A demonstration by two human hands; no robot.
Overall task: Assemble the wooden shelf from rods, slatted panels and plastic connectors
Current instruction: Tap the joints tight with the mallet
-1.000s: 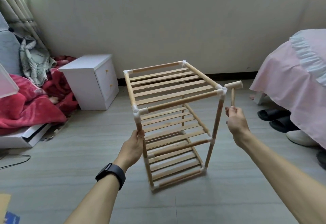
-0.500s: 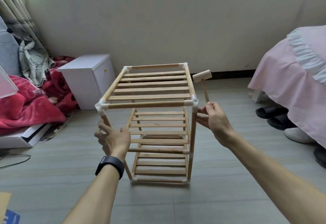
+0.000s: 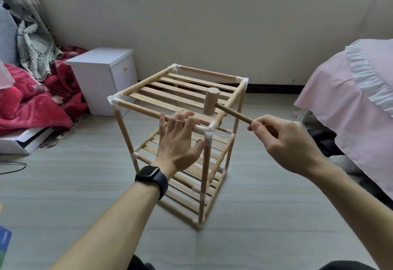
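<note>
The three-tier wooden shelf point(image 3: 170, 97) stands upright on the floor, its rods joined by white plastic connectors. My left hand point(image 3: 178, 142) rests on the near top rod, fingers laid fairly straight over it, thumb close to the near right corner connector point(image 3: 209, 130). My right hand point(image 3: 291, 144) grips the handle end of a small wooden mallet point(image 3: 210, 101). The mallet's head hangs just above the top slatted panel, a little behind that corner connector.
A white bedside cabinet point(image 3: 100, 78) stands left of the shelf by the wall. Red blankets point(image 3: 32, 99) and a flat white box point(image 3: 21, 140) lie at the far left. A bed with a pink cover point(image 3: 350, 99) fills the right side, dark slippers point(image 3: 325, 142) beneath it.
The shelf has turned, so a corner now faces me. My left hand went from the front leg up to the near top rod. The mallet swung from upright to lying over the top panel.
</note>
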